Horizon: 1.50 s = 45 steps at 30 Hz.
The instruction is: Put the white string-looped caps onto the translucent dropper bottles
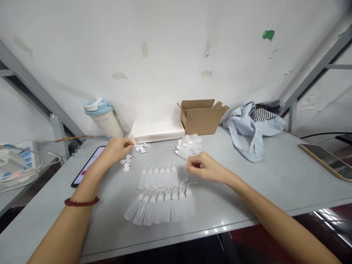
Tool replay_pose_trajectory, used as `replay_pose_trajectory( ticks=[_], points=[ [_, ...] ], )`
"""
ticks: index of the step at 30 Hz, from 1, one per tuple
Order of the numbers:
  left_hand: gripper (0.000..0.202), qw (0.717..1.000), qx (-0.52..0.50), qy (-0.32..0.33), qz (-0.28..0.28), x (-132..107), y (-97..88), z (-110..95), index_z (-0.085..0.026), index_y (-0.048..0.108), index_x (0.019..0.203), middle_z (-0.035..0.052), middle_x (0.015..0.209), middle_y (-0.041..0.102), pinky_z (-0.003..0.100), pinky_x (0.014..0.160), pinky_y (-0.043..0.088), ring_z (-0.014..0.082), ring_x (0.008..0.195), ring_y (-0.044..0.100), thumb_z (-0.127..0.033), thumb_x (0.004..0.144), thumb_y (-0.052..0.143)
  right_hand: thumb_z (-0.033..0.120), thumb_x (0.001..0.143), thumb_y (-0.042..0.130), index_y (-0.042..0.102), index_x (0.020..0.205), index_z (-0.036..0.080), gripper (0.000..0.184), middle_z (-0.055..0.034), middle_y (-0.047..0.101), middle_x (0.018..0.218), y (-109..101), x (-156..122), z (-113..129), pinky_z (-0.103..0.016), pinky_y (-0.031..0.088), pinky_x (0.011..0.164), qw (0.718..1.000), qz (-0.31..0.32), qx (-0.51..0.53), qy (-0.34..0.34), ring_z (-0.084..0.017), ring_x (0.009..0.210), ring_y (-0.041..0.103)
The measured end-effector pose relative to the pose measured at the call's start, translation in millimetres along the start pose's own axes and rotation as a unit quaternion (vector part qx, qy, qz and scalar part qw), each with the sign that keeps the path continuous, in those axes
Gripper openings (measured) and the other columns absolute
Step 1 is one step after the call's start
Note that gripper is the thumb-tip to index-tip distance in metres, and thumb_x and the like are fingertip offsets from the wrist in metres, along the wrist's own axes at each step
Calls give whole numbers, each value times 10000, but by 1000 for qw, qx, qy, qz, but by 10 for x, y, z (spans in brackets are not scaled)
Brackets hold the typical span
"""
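My left hand (pixel 117 149) is at the left of the small white caps (pixel 141 147), its thumb and fingers pinched together. Whatever is between those fingertips, if anything, is hidden. A few more loose caps (pixel 126 164) lie just below that hand. My right hand (pixel 205 167) hovers with curled fingers between a loose pile of white bottles (pixel 189 145) and two laid-out rows; I cannot make out anything in its grip. The back row of translucent squeeze bottles (pixel 158 178) and the front row of squeeze bottles (pixel 162 209) lie flat, with thin bent spouts pointing away from me.
Against the wall stand a blue-lidded cup (pixel 106 117), a stack of white boxes (pixel 158 130), an open cardboard box (pixel 203 119) and a light blue cloth bag (pixel 250 124). One phone (pixel 84 172) lies left, another phone (pixel 327 159) right. The grey table's (pixel 220 209) front edge is near me.
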<state>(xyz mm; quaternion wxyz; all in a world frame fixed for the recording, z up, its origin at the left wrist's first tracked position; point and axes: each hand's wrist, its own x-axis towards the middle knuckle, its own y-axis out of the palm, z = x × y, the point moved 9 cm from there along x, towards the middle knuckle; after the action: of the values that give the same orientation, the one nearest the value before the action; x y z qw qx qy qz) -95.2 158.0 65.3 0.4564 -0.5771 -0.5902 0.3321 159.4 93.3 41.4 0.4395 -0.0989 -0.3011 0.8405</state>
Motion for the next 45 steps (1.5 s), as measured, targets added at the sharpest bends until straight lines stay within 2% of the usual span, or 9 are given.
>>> replay_pose_trajectory(
  ticks=[3,7,13,19,25,35,39,42,45],
  points=[
    [313,995,79,58,13,-38,206,-11,-161,702,923,98,902,719,337,765,436,276,871,628,-288,788,450,113,728,468,365,445,177,308,69,323,425,301,-147,74,-212,203,400,989,148,-5,21,-51,402,271],
    [374,983,138,110,47,-74,442,-216,-149,681,1042,114,988,700,365,861,442,285,986,603,-265,806,415,146,722,472,533,490,152,240,37,505,414,567,-378,0,-201,364,443,939,327,3,107,-75,394,461],
    [369,974,184,105,78,-47,616,-209,-156,674,1038,120,985,704,355,857,449,288,981,619,-228,787,413,228,777,459,555,493,146,311,26,532,405,600,-409,-62,-215,423,481,923,356,-38,143,-73,364,470],
    [370,978,181,61,80,-88,559,-212,-124,644,1040,144,969,702,347,770,450,298,930,636,-245,807,383,296,813,448,525,476,149,376,23,530,397,619,-395,-115,-223,430,488,916,356,-81,164,-71,346,468],
    [318,977,191,9,96,-102,559,-90,-136,637,954,140,871,703,335,668,426,302,825,647,-271,816,384,345,817,456,530,480,149,397,9,539,405,584,-402,-170,-233,441,503,908,357,-105,191,-87,363,496],
    [265,986,151,24,64,-105,537,-169,-150,618,862,119,819,688,327,661,405,289,815,629,-316,810,418,352,784,493,498,452,162,382,0,565,421,419,-339,-318,-242,433,551,915,316,-140,207,-100,401,524],
    [273,996,74,46,15,-126,430,-316,-164,597,767,89,737,670,320,643,407,261,751,617,-395,811,459,311,779,492,479,430,163,379,-2,559,417,283,-243,-327,-240,406,547,937,245,-164,187,-99,407,507],
    [311,996,-63,67,-21,-185,312,-529,-175,583,683,61,733,665,301,647,430,210,707,606,-456,796,509,273,771,506,472,448,157,345,13,535,431,168,-123,-242,-225,331,496,964,149,-171,141,-79,411,444],
    [309,974,-225,40,10,-286,319,-730,-175,576,676,29,664,647,267,569,448,158,597,586,-468,773,574,235,762,544,463,477,152,308,31,479,457,34,-21,-89,-225,260,483,980,22,-185,65,-67,454,369]
  ],
)
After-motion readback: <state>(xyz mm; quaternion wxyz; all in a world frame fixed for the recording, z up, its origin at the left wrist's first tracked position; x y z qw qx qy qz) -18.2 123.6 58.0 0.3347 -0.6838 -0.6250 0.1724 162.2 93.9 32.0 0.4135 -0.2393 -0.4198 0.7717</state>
